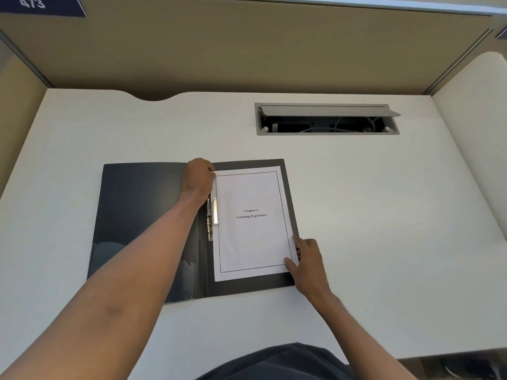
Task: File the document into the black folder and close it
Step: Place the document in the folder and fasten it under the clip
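Right now, on the head camera, I see the black folder (148, 215) lying open and flat on the white desk (384, 215), spine running near to far. Its left cover is bare apart from a clear pocket (186, 278) at the near end. On the right half lies the document (252, 223), a white sheet with a thin printed border and the words "Chapter 6 Learning Experience" in the middle. The sheet sits slightly askew, its left edge against the metal clip (211, 219) on the spine; whether the clip presses the paper down I cannot tell.

My left hand (198, 178) is at the far left corner of the sheet, fingers curled down onto the folder's spine and the paper's corner; it looks pressed or pinched there, but the fingertips are hidden, so I cannot tell if it truly grasps. My right hand (307, 263) pinches the near right corner of the document, thumb on top of the paper, fingers along its right edge.

Far right on the desk, a cable hatch (326, 119) stands with its lid (329, 110) propped up, wires visible inside.
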Tool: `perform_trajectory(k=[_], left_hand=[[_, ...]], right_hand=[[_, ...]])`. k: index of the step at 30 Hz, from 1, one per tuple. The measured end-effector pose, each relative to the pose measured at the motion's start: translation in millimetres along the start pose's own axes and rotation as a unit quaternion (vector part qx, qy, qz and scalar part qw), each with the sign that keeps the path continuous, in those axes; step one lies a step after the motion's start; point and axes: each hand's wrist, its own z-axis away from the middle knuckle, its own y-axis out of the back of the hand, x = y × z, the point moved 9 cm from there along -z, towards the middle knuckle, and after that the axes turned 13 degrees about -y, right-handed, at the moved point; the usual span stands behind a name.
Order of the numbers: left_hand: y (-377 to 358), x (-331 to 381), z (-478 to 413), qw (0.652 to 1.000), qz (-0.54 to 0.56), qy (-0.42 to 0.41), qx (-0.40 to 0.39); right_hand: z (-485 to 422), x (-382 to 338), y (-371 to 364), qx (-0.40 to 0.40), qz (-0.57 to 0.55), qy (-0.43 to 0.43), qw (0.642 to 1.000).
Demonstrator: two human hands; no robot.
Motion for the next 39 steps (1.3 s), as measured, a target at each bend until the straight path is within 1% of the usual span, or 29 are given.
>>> perform_trajectory(k=[10,15,20,25,30,36,39], left_hand=[[0.5,0.7,2.8,1.0,0.0,0.001,0.004],[1.4,0.7,4.3,1.0,0.01,0.006,0.007],[3.0,4.6,4.8,1.0,0.015,-0.006,-0.012],[12.6,-14.3,9.9,0.995,0.022,0.099,-0.016],[7.2,-26.2,24.6,0.978,0.067,0.184,-0.07],[-5.3,-31.8,40.7,0.956,0.127,0.244,-0.106],[-7.1,-30.9,45.6,0.948,0.165,0.254,-0.097]], right_hand=[[-1.8,-12.3,-2.8,0.006,0.062,0.046,0.997],[-3.8,-13.6,-9.5,0.007,0.129,0.046,0.991],[-6.7,-15.7,-12.5,0.016,0.182,0.045,0.982],[-7.8,-15.6,-15.8,0.027,0.206,0.046,0.977],[-7.8,-15.5,-15.6,0.033,0.211,0.052,0.975],[-7.6,-16.3,-15.4,0.032,0.214,0.048,0.975],[-6.7,-17.9,-15.1,0.033,0.218,0.047,0.974]])
